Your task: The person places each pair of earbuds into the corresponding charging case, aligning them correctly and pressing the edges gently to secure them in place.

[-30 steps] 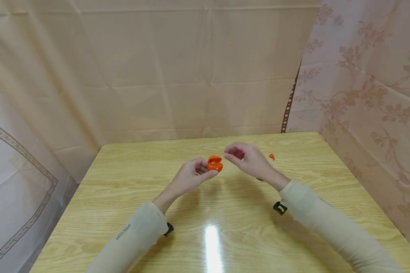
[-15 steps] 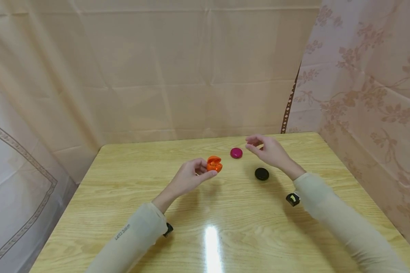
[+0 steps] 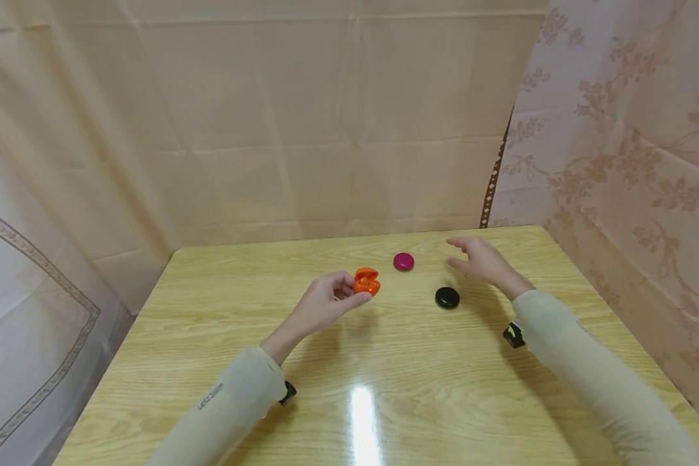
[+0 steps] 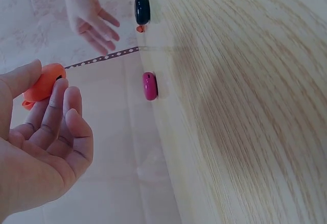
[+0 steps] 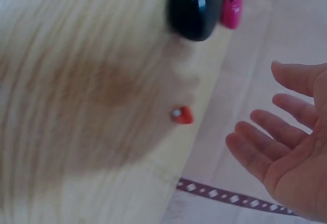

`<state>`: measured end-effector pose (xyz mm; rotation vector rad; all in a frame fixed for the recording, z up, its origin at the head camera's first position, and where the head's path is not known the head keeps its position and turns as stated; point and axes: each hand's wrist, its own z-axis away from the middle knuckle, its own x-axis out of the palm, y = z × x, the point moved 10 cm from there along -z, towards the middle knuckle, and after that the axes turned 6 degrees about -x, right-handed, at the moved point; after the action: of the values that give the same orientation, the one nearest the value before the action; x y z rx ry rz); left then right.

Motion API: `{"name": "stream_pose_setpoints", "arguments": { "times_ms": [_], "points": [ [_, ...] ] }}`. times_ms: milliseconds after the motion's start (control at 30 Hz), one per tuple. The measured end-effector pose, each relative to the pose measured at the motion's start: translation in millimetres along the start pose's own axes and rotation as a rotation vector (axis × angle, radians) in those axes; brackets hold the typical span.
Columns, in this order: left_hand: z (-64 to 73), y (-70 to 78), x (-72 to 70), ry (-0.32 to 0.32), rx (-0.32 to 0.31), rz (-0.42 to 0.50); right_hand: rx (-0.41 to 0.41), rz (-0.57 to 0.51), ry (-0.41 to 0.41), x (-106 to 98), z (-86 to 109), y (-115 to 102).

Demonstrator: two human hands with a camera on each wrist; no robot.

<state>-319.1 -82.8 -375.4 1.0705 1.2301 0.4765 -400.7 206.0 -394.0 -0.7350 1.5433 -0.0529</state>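
My left hand [image 3: 320,303] holds an orange earbud case [image 3: 367,286] above the table, pinched between thumb and fingers. Its lid stands raised, and an orange earbud shows inside. To the right, my right hand [image 3: 482,260] hovers over the table with nothing in it, fingers spread and relaxed. A loose orange earbud [image 5: 185,115] lies on the tabletop by that hand in the right wrist view; the hand hides it in the head view. Left of the right hand sits a round magenta case [image 3: 404,261], and nearer the wearer a round black case [image 3: 447,298].
The wood-grain table [image 3: 256,414] reaches back to a beige curtain [image 3: 303,129]. A flowered curtain [image 3: 635,168] hangs along the right side, and a pale cloth [image 3: 29,310] at the left. Black wrist cameras hang below both sleeves.
My right hand has moved right, away from in front of the magenta case, and its fingers have spread. Both round cases now show fully; the loose earbud is covered. The left hand keeps still.
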Motion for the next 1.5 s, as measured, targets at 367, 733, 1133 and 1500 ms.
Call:
{"name": "stream_pose_setpoints", "arguments": {
  "times_ms": [367, 733, 1133, 1500],
  "points": [
    [0.4, -0.3, 0.4, -0.009, 0.01, 0.008, 0.053, 0.046, -0.15, 26, 11.8, 26],
    [1.8, -3.9, 1.7, -0.009, 0.003, 0.008, 0.112, 0.109, -0.158, 39, 12.9, 44],
    [4.6, -5.4, 3.9, -0.025, 0.002, 0.011, 0.036, 0.175, -0.055, 31, 9.0, 34],
    [5.5, -14.1, 5.4, -0.03, -0.022, 0.0, 0.077, 0.153, -0.049, 31, 10.5, 35]
  ]
}}
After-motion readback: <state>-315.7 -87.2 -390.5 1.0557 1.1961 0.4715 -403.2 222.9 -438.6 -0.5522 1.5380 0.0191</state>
